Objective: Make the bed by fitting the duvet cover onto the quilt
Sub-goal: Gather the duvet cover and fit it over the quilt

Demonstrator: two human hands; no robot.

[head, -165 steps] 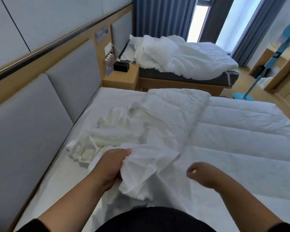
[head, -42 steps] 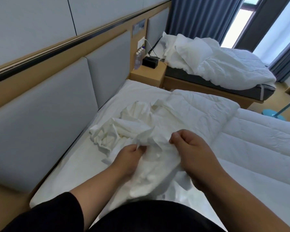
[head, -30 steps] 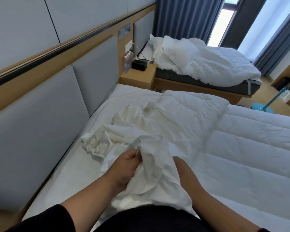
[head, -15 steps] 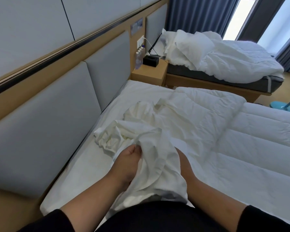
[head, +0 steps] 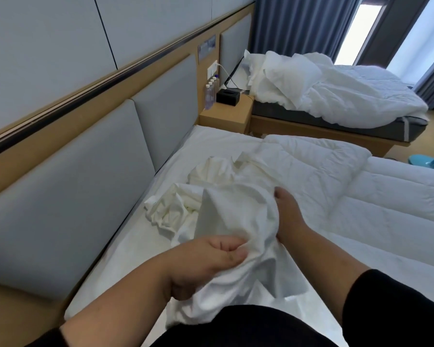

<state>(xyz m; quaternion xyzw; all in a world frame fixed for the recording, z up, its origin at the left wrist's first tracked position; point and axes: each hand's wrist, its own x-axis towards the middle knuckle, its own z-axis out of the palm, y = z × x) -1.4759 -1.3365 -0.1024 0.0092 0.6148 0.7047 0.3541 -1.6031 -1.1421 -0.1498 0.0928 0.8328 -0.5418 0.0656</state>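
Note:
The white duvet cover [head: 226,209] lies bunched and crumpled near the head of the bed, part of it lifted toward me. My left hand [head: 211,259] grips a fold of it, fingers curled into the cloth. My right hand [head: 290,216] is pushed into the cover on its right side, thumb showing, fingers hidden under the fabric. The white stitched quilt [head: 361,196] lies spread over the right part of the bed, its near corner folded back beside the cover.
A grey padded headboard [head: 85,184] runs along the left. A wooden nightstand [head: 226,116] carries water bottles and a black tissue box [head: 228,97]. Beyond stands a second bed [head: 336,101] with rumpled white bedding. A teal fan base [head: 429,160] sits on the floor.
My left hand has pulled back toward me with a fold of the cover. My right hand has reached further forward into the cover, thumb now showing. The bunch has lifted.

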